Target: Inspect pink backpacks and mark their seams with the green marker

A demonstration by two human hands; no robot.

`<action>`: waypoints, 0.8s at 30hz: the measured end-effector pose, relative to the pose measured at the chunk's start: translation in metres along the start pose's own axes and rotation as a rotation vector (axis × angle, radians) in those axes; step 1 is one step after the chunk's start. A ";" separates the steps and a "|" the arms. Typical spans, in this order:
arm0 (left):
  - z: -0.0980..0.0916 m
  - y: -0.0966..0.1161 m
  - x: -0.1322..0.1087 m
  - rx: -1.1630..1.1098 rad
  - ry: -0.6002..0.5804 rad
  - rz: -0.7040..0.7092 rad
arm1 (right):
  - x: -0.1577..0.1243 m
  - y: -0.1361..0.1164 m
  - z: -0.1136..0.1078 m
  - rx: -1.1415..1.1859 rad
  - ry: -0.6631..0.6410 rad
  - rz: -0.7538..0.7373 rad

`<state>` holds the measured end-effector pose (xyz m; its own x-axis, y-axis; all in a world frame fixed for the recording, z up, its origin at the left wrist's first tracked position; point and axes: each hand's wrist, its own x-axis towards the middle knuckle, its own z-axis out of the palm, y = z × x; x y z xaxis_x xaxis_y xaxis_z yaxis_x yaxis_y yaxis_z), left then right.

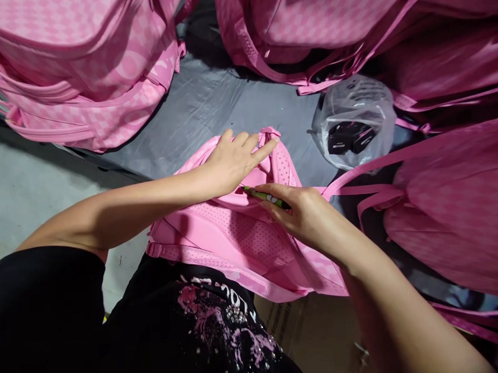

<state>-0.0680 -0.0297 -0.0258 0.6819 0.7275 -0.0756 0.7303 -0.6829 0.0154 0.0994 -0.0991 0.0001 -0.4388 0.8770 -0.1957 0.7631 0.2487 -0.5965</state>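
Note:
A pink backpack [250,235] lies across the table's near edge against my body, its dotted mesh padding and straps facing up. My left hand [234,160] rests on its upper part, fingers apart and pressing on the fabric near a strap top. In my right hand [296,206] is a slim green-and-black pen-like tool [269,197], gripped between thumb and fingers. Its tip points left, at the pink fabric just below my left hand. Whether the tip touches the cloth I cannot tell, nor the tool's exact kind.
On the grey-covered table [238,102], a clear plastic bag [354,104] holds black parts [349,138]. A pink checkered backpack [77,67] stands at the back left. More pink backpacks [328,20] crowd the back and right, with loose straps [369,168] reaching towards my right hand.

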 end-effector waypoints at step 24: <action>-0.001 -0.003 0.000 0.012 -0.027 0.030 | 0.002 -0.017 0.008 -0.219 -0.007 0.043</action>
<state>-0.0706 -0.0274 -0.0248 0.7023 0.7046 -0.1018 0.7087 -0.7055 0.0060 0.0821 -0.1052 0.0032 -0.4062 0.8862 -0.2229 0.8657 0.2952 -0.4043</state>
